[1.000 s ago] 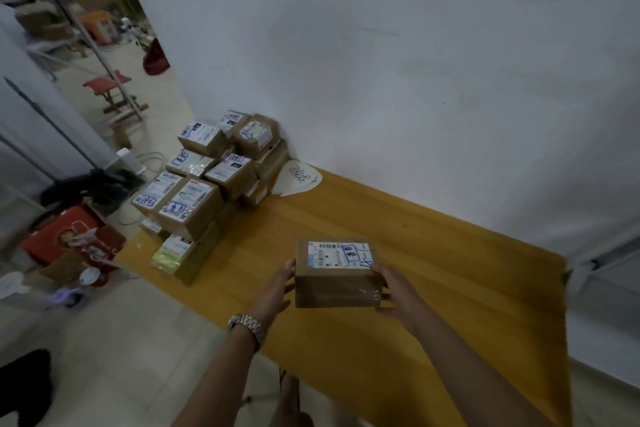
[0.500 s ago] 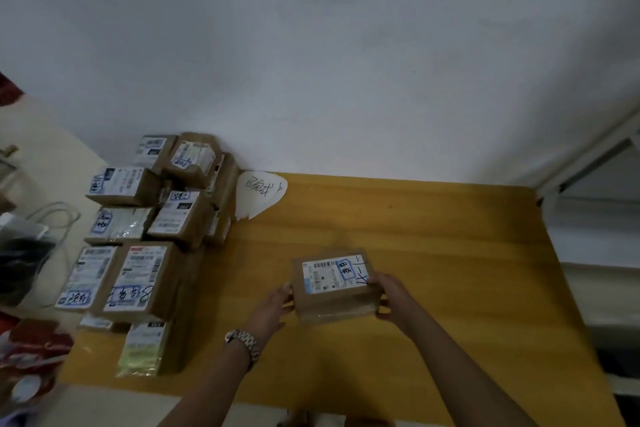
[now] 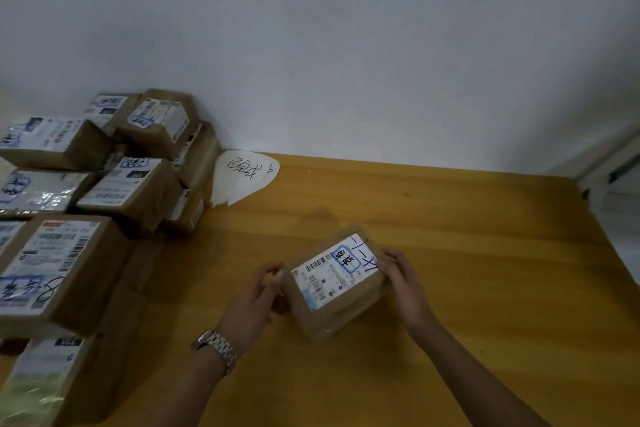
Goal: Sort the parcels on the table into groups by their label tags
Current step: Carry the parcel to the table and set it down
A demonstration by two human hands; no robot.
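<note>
I hold a small brown cardboard parcel above the middle of the wooden table. Its white shipping label faces up, with a blue-framed tag and black handwriting. The box is tilted and turned at an angle. My left hand, with a metal watch on the wrist, grips the parcel's left end. My right hand grips its right end. A stack of several labelled brown parcels fills the table's left side, up against the wall.
A white paper scrap with handwriting lies on the table by the wall, beside the stack. The white wall runs along the table's far edge. The table's right edge meets a pale frame at the right.
The view has swung right and closer, so the floor area at left is gone. The parcel in my hands has rotated counter-clockwise and tilted, its right end now further away.
</note>
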